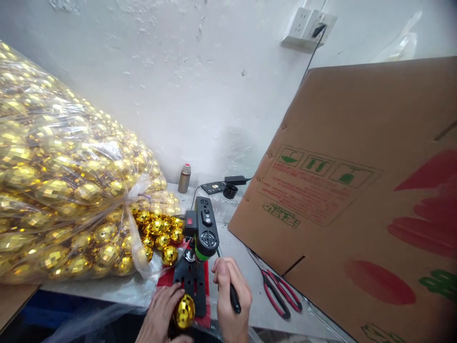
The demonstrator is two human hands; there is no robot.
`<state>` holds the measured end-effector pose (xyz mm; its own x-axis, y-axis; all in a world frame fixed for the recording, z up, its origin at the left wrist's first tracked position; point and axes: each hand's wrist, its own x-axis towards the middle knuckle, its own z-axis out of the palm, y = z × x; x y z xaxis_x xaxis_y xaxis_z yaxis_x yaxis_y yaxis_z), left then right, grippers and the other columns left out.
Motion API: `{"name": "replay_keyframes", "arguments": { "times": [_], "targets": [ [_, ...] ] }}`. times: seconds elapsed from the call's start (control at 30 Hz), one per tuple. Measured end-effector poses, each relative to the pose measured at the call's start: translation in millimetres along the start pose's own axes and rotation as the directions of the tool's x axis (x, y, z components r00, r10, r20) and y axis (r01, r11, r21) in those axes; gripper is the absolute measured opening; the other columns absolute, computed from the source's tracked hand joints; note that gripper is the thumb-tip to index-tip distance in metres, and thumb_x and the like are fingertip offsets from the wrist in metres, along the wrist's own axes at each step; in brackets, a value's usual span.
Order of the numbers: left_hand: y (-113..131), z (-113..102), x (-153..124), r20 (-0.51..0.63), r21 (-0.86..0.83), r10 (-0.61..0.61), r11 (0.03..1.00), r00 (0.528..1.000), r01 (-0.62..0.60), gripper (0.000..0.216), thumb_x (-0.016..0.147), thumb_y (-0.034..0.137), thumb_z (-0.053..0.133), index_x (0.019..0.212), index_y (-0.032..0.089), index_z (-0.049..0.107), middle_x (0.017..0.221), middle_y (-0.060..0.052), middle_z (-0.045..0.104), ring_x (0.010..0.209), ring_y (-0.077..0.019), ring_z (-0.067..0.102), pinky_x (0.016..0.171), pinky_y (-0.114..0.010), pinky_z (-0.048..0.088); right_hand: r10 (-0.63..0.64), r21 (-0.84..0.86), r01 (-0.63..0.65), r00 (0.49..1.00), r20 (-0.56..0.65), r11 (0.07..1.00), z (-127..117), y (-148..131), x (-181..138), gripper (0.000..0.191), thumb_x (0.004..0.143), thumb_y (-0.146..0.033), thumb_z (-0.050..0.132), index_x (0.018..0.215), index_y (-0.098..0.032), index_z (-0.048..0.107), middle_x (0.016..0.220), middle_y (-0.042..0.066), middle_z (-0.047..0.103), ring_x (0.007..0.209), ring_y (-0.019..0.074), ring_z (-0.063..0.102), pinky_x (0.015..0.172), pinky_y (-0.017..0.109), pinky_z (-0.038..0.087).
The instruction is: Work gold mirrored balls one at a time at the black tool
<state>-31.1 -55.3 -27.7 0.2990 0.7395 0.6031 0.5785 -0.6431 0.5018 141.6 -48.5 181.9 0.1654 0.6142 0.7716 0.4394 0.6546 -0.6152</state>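
Note:
A gold mirror-faceted ball (184,312) sits in my left hand (160,312), whose fingers curve round its side. The ball is by the front of a slotted black base plate (190,281). Above that plate stands a small black bench machine (206,228) with round vents and a green band at its lower end. My right hand (232,295) is closed round a black-handled lever (234,300); its metal rod runs up beside the machine. Where the rod joins the machine is hidden. A red sheet (204,312) lies beneath the plate.
At left, a big clear bag (71,166) bulges with gold balls, and loose gold balls (162,233) spill beside the machine. A large cardboard box (321,190) leans at right, with red-handled scissors (280,293) near its lower edge. A flask (184,178) stands by the wall.

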Motion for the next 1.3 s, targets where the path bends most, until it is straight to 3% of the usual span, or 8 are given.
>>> {"name": "replay_keyframes", "arguments": {
  "times": [0.07, 0.17, 0.27, 0.43, 0.63, 0.83, 1.03, 1.3],
  "targets": [
    [-0.2, -16.9, 6.8, -0.021, 0.068, 0.02, 0.998, 1.0, -0.018, 0.076, 0.086, 0.073, 0.061, 0.146, 0.026, 0.054, 0.141, -0.016, 0.067, 0.124, -0.0357, 0.067, 0.1, -0.048, 0.059, 0.001, 0.006, -0.001, 1.0, 0.001, 1.0, 1.7, 4.4, -8.9, 0.029, 0.104, -0.015, 0.042, 0.077, -0.022, 0.052, 0.069, -0.004, 0.051, 0.06, 0.0082, 0.051, 0.056, 0.017, 0.043],
    [5.5, -46.6, 53.9, 0.009, 0.214, -0.166, 0.963, 0.986, 0.161, 0.044, 0.106, 0.039, 0.038, 0.14, 0.022, 0.06, 0.142, -0.013, 0.067, 0.13, -0.029, 0.063, 0.109, -0.045, 0.053, -0.003, 0.012, 0.003, 1.0, 0.001, 1.0, 3.4, 7.5, -16.1, 0.029, 0.104, -0.013, 0.04, 0.078, -0.022, 0.051, 0.071, -0.003, 0.051, 0.061, 0.0083, 0.051, 0.057, 0.017, 0.044],
    [11.3, -60.8, 114.6, 0.096, 0.438, -0.533, 0.781, 0.841, 0.445, 0.039, 0.105, 0.028, 0.037, 0.128, 0.015, 0.065, 0.123, -0.018, 0.075, 0.114, -0.0311, 0.072, 0.1, -0.046, 0.057, -0.014, 0.006, 0.014, 1.0, 0.012, 1.0, 3.5, 7.5, -16.0, 0.029, 0.104, -0.012, 0.04, 0.079, -0.022, 0.05, 0.072, -0.003, 0.05, 0.062, 0.008, 0.051, 0.058, 0.017, 0.044],
    [10.9, -47.9, 159.2, 0.162, 0.489, -0.665, 0.696, 0.729, 0.526, 0.033, 0.097, 0.035, 0.057, 0.111, 0.007, 0.069, 0.097, -0.026, 0.078, 0.093, -0.0433, 0.077, 0.077, -0.05, 0.06, 0.004, -0.008, -0.004, 0.999, 0.043, 1.0, 0.5, 6.4, -14.8, 0.028, 0.104, -0.012, 0.039, 0.08, -0.023, 0.049, 0.074, -0.004, 0.05, 0.063, 0.0074, 0.05, 0.058, 0.016, 0.043],
    [5.8, -55.4, 141.5, 0.213, 0.298, -0.645, 0.758, 0.733, 0.58, 0.043, 0.097, 0.04, 0.055, 0.133, 0.015, 0.056, 0.123, -0.018, 0.074, 0.11, -0.0325, 0.074, 0.093, -0.043, 0.056, -0.011, -0.006, 0.011, 0.998, 0.057, 1.0, -1.6, 3.2, -11.0, 0.027, 0.103, -0.011, 0.04, 0.08, -0.023, 0.049, 0.073, -0.004, 0.05, 0.064, 0.0075, 0.051, 0.06, 0.016, 0.043],
    [17.4, -46.7, 95.3, 0.179, -0.613, -0.714, 0.457, 0.677, 0.645, 0.074, 0.085, 0.065, 0.062, 0.137, 0.016, 0.044, 0.106, -0.011, 0.077, 0.102, -0.0307, 0.074, 0.093, -0.044, 0.056, 0.009, -0.003, -0.009, 1.0, 0.029, 1.0, -1.3, -3.4, 0.1, 0.03, 0.103, -0.011, 0.042, 0.076, -0.022, 0.048, 0.069, -0.005, 0.048, 0.062, 0.0074, 0.049, 0.058, 0.016, 0.041],
    [26.7, -11.8, 72.8, 0.109, -0.558, -0.656, 0.581, 0.747, 0.592, 0.072, 0.082, 0.063, 0.065, 0.137, 0.019, 0.054, 0.147, -0.015, 0.06, 0.139, -0.0365, 0.053, 0.118, -0.052, 0.041, -0.011, -0.023, 0.013, 0.999, 0.052, 1.0, -4.3, -8.7, 10.6, 0.031, 0.103, -0.012, 0.043, 0.074, -0.023, 0.045, 0.067, -0.006, 0.045, 0.059, 0.0068, 0.047, 0.056, 0.016, 0.039],
    [21.7, 8.5, 68.9, 0.076, -0.321, -0.545, 0.779, 0.835, 0.538, 0.055, 0.09, 0.049, 0.06, 0.137, 0.02, 0.055, 0.137, -0.016, 0.068, 0.126, -0.0357, 0.066, 0.105, -0.054, 0.054, 0.01, -0.017, -0.008, 0.996, 0.084, 1.0, -6.0, -7.6, 5.3, 0.028, 0.103, -0.012, 0.042, 0.077, -0.023, 0.047, 0.07, -0.005, 0.048, 0.062, 0.0072, 0.049, 0.058, 0.016, 0.042]
  ]
}}
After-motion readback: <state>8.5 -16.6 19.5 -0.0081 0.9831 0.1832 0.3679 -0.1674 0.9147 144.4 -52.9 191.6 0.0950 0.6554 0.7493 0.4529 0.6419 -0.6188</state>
